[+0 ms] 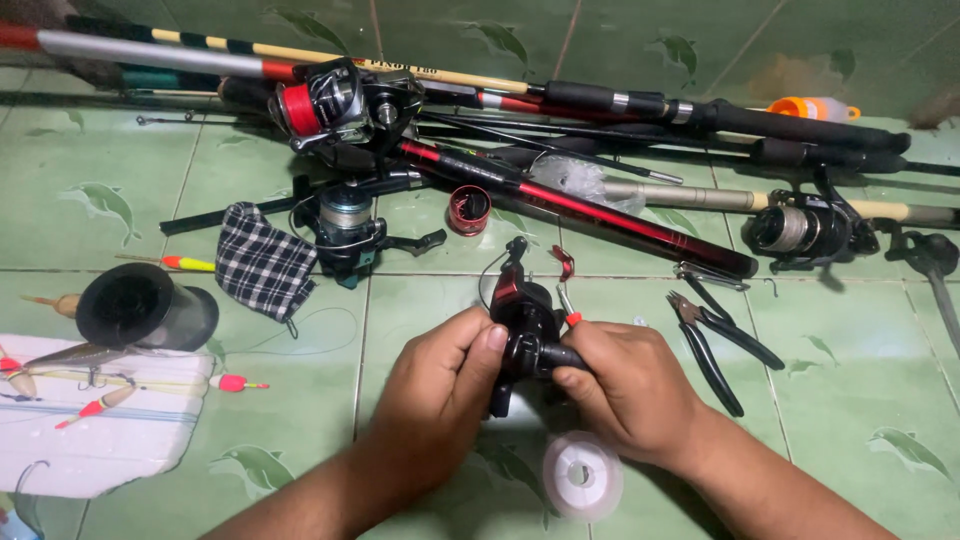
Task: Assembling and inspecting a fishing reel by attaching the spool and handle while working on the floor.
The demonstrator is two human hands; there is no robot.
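Both hands meet over the green tiled floor and hold a black and red fishing reel between them, just above a clear line spool lying flat on the tiles. The left hand wraps its fingers around the reel body with the thumb pressed on its side, which steadies it. The right hand closes its fingers on the other side, near the handle, so the reel sits upright and its bail faces away. Black pliers lie open just to the right, within easy reach. A checked cloth, 3 other reels and several rods lie further off.
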